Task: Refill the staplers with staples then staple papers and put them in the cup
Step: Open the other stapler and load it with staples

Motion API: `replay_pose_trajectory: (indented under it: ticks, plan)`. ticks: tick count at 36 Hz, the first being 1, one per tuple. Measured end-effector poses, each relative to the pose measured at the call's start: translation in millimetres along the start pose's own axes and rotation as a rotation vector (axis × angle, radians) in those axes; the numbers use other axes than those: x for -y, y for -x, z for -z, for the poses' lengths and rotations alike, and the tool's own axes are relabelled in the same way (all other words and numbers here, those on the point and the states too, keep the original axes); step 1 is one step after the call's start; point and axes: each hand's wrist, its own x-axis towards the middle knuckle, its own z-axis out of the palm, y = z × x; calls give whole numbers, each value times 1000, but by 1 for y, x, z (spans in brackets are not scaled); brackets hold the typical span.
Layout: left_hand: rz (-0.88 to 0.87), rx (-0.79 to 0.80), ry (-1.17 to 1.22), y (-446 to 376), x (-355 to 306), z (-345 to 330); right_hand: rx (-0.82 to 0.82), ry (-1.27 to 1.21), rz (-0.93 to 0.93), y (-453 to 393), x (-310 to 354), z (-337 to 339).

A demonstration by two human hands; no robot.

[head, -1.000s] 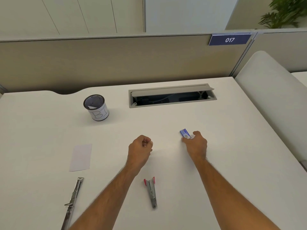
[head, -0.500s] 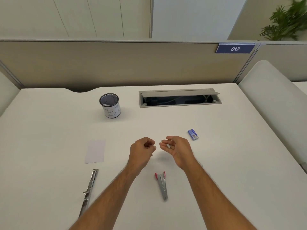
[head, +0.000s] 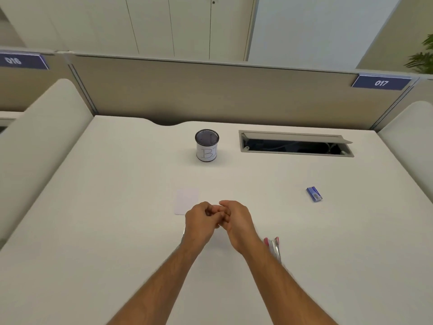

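Both hands had drawn together since half a second earlier, when a small gap still parted them. The left hand (head: 203, 221) and right hand (head: 236, 222) met above the white desk (head: 117, 231), fingers curled and touching; whether they pinched a staple strip could not be told, since the fingers hid it. The small blue staple box (head: 314, 194) lay well apart to the right. The red-ended metal stapler (head: 274, 248) lay just beside the right forearm, partly hidden. The white paper slip (head: 186, 200) lay just beyond the left hand, and the dark mesh cup with a white label (head: 207, 145) stood further back. To load well, any strip should be squared between the fingertips, legs down, before moving to the stapler's channel.
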Motion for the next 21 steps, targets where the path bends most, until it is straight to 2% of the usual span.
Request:
replay_pose_trajectory:
  ticks: [8, 15, 21]
  plan:
    - [69, -28, 142, -4, 18, 39, -19, 154, 119, 7, -27, -31]
    - [126, 57, 303, -10, 39, 68, 24, 666, 272, 18, -36, -33]
    - [150, 104, 313, -10, 49, 81, -5, 814, 361, 21, -46, -36]
